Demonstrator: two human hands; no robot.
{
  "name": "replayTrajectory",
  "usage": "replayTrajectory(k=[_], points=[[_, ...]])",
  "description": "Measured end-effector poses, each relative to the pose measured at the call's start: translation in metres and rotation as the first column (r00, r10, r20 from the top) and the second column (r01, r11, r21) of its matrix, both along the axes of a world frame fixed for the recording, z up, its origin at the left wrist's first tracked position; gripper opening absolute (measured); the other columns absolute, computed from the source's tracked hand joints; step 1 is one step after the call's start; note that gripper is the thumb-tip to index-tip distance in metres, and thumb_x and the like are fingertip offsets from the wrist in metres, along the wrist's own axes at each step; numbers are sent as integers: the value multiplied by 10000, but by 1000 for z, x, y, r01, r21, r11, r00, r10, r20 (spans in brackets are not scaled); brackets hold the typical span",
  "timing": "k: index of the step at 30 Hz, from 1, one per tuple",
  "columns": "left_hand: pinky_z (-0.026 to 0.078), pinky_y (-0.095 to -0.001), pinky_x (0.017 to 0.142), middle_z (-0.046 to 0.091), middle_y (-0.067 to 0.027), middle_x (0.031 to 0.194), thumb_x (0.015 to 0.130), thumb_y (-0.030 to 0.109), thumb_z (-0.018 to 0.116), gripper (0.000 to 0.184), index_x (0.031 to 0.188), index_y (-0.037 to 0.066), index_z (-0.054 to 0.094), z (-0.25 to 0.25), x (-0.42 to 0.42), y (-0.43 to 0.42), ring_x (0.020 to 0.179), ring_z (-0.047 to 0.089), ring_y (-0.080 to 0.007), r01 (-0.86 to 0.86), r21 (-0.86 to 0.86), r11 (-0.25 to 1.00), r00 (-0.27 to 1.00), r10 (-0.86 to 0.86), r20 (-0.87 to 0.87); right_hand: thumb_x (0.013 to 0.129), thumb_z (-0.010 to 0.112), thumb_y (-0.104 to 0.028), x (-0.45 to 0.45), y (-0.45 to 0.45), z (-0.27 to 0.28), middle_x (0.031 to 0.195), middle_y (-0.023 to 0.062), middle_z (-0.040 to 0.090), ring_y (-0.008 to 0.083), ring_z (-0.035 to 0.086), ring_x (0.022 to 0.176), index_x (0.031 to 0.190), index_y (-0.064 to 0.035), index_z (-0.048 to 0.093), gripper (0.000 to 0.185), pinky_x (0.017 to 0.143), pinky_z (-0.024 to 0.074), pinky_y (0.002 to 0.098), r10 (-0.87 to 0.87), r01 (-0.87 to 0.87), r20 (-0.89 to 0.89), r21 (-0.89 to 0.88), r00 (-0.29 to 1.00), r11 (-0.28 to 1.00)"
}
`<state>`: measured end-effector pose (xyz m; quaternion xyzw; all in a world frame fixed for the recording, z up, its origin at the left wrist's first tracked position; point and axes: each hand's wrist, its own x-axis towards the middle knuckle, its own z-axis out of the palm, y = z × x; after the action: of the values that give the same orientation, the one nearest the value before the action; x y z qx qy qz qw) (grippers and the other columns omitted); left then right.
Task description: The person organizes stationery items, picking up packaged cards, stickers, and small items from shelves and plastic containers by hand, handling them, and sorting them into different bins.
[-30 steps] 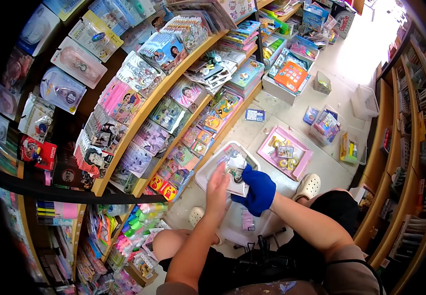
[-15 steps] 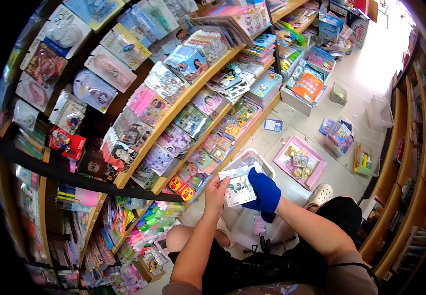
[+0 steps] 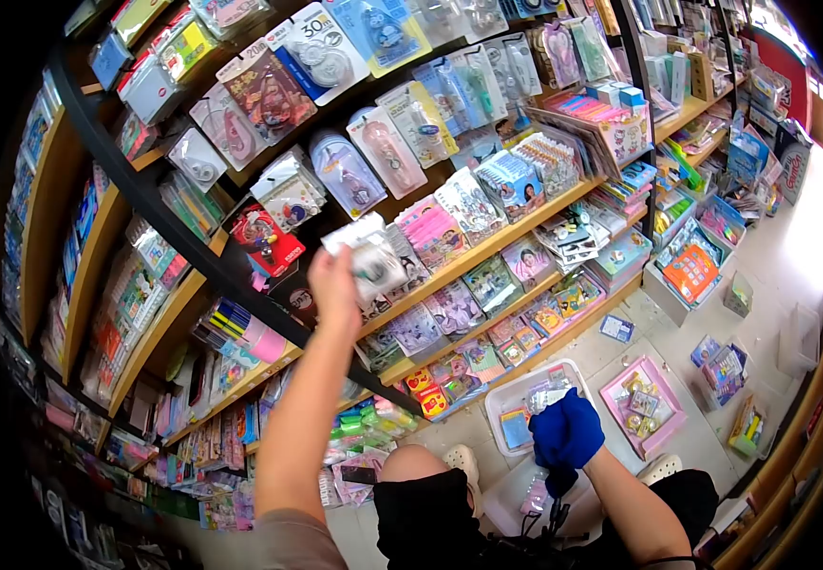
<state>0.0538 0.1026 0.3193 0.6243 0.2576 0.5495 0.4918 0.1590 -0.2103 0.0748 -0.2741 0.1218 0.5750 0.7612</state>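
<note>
My left hand (image 3: 333, 290) is raised at the front edge of the upper shelf. It is closed on a clear-wrapped picture packet (image 3: 373, 264), white with a dark print blurred by motion. Behind the packet stands a row of picture packets (image 3: 432, 231). My right hand (image 3: 566, 432), covered by blue fabric that looks like a glove, is curled closed low over the white plastic bin (image 3: 494, 397). A dark blue end hangs beneath it. What its fingers hold, if anything, is hidden. Inside the bin lie a blue packet (image 3: 516, 430) and some clear-wrapped items.
Blister-carded goods (image 3: 387, 152) hang above the shelf. A black shelf post (image 3: 179, 233) runs diagonally at left. On the floor are a pink tray (image 3: 672, 426) of small items, a box of orange-covered books (image 3: 690, 274) and a clear tub (image 3: 751, 425). My knees are below.
My left hand has moved away from my right, up and left to the shelf with the packet. My right hand stays low over the bin. The view has turned toward the left.
</note>
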Motion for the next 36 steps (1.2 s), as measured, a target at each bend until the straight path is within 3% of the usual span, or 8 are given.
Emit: replayTrajectory(k=[4, 8, 11, 13, 19, 28, 31, 36], points=[[395, -233, 578, 591, -15, 818, 873, 140, 552, 183, 988, 0, 581, 72, -18, 65, 663, 512, -80, -209, 110, 972, 978, 208, 25, 905, 433, -471, -6, 2, 26, 545, 28, 369, 151, 365, 428, 630, -119, 415, 447, 372, 295, 266, -59, 68, 105, -89, 993, 994], [446, -254, 688, 611, -62, 899, 872, 99, 534, 193, 1002, -40, 566, 101, -23, 101, 771, 573, -127, -230, 106, 967, 967, 215, 133, 899, 439, -422, 3, 0, -5, 628, 51, 420, 174, 426, 518, 705, -90, 435, 385, 453, 355, 293, 23, -27, 58, 68, 998, 997], [452, -264, 718, 614, -82, 929, 870, 85, 530, 204, 1017, -53, 560, 106, -23, 117, 803, 582, -142, -273, 78, 959, 958, 263, 112, 902, 436, -359, 7, -1, -18, 710, 94, 505, 217, 516, 613, 794, -41, 484, 339, 535, 436, 328, 47, -51, 51, 93, 998, 994], [451, -266, 715, 614, -89, 936, 868, 83, 530, 212, 1024, -58, 557, 110, -19, 117, 804, 580, -144, -289, 75, 955, 954, 280, 108, 878, 456, -509, 2, 3, 10, 547, 11, 354, 132, 347, 421, 618, -112, 399, 478, 360, 269, 256, 36, -35, 17, -34, 999, 999], [420, -250, 582, 607, -60, 826, 834, 96, 570, 177, 936, -48, 582, 115, -19, 142, 677, 554, -121, -332, 144, 932, 943, 324, 71, 873, 451, -523, 4, 4, 10, 551, 25, 373, 143, 360, 422, 634, -87, 426, 498, 366, 289, 256, 42, -42, 51, -10, 998, 999], [457, -293, 650, 641, -128, 834, 789, 176, 629, 264, 887, -67, 593, 115, -12, 122, 733, 611, -204, -470, 162, 868, 877, 480, -26, 888, 437, -505, 3, 3, -6, 598, 77, 464, 185, 427, 461, 705, -53, 488, 490, 401, 348, 287, 59, -48, 417, -36, 907, 998], [466, -367, 703, 644, -168, 883, 721, 285, 690, 378, 919, -22, 592, 114, -18, 120, 808, 621, -313, -570, 588, 574, 538, 802, -261, 905, 429, -477, -1, 3, 5, 618, 97, 499, 210, 468, 484, 758, -40, 514, 468, 424, 385, 310, -19, 21, 176, -7, 984, 1000], [371, -494, 897, 410, -227, 1185, 639, 393, 765, 739, 1150, 30, 374, 100, -17, 102, 1113, 415, -393, -605, 744, 283, 281, 950, -133, 896, 418, -505, 11, -1, -57, 911, 154, 600, 283, 593, 764, 981, -61, 538, 468, 643, 499, 394, 114, -115, 17, 249, 993, 962]])
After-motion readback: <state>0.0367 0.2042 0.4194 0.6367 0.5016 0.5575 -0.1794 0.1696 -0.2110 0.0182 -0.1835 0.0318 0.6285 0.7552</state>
